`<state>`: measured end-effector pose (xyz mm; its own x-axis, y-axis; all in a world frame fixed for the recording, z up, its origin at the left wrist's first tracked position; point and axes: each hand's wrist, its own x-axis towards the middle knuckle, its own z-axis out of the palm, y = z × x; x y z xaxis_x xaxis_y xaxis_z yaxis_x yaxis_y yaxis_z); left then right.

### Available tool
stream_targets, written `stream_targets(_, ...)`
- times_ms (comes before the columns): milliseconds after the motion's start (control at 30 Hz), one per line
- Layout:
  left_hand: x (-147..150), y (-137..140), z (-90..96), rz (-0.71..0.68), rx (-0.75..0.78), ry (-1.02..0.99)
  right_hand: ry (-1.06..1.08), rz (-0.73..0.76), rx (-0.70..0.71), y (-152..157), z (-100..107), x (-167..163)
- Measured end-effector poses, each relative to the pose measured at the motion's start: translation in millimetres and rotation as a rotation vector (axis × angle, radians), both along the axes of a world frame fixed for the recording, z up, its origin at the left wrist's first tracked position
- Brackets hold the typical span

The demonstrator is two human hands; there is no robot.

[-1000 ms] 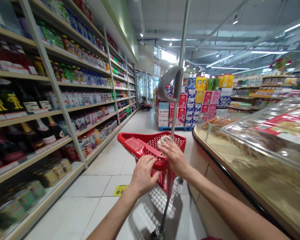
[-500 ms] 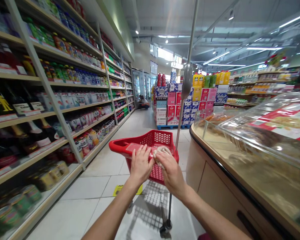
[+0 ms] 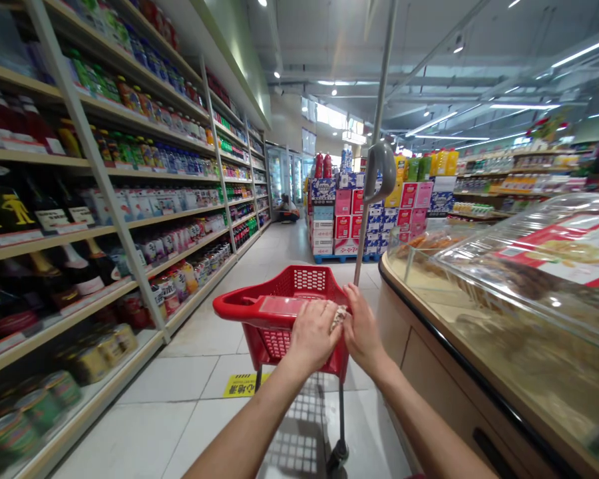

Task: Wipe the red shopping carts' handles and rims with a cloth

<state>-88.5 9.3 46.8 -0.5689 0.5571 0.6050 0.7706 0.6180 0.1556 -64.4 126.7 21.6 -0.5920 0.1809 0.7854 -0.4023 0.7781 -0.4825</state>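
In the head view a red plastic shopping cart [image 3: 264, 338] stands before me, its handle bar across the near side. My left hand [image 3: 313, 338] lies over the right part of that bar, fingers curled on a crumpled, light patterned cloth [image 3: 338, 318]. Most of the cloth is hidden under the fingers. Beside it, touching the cart's right corner, is my right hand [image 3: 364, 332], its fingers stretched forward and its palm close to the cloth. A thin metal pole [image 3: 368, 233] with a grey loop-shaped piece [image 3: 381, 171] rises behind the right hand.
Drink shelves [image 3: 164, 166] line the left side. A glass-walled counter [image 3: 429, 319] with plastic-boxed food [image 3: 529, 259] runs along the right. Stacked cartons [image 3: 349, 213] stand ahead on a blue pallet. A person [image 3: 287, 209] is low to the floor farther down the aisle. A yellow floor sticker [image 3: 240, 384] lies below the cart.
My left hand has slid right along the bar onto the cloth. The right hand has moved right to the cart's corner, off most of the cloth. The grey piece on the pole has turned.
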Motion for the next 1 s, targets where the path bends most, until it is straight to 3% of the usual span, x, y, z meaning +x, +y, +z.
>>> stream_targets(67,-3,-7,1.1,0.013,-0.042,0.049,-0.085,-0.057,0.117,11,-3,-3)
stream_targets(167,-19,-39,5.7,0.047,-0.059,0.073,-0.200,-0.057,0.174,16,-4,-5)
stream_targets(267,-40,-77,10.7,0.274,0.022,0.053,-0.210,-0.036,0.146,9,-2,-6)
stream_targets(333,-45,-87,12.4,0.339,0.050,0.040,-0.195,-0.066,0.124,0,-2,-7)
stream_targets(533,-16,-32,7.2,0.015,-0.007,0.080,-0.188,-0.122,0.142,-6,-5,-11)
stream_targets(633,-18,-37,2.5,-0.067,-0.005,0.133,-0.193,-0.124,0.188,7,-5,-10)
stream_targets(700,-28,-61,-1.1,-0.052,0.047,0.169,-0.205,-0.151,0.202,12,-4,-8)
stream_targets(800,-39,-86,-6.4,0.121,0.205,0.191,-0.226,-0.195,0.199,7,-1,-4)
stream_targets(867,-36,-78,-9.5,0.143,0.228,0.187,-0.203,-0.198,0.193,-2,-1,-2)
stream_targets(1000,-21,-45,-12.0,-0.025,0.089,0.222,-0.137,-0.160,0.158,-7,-4,-1)
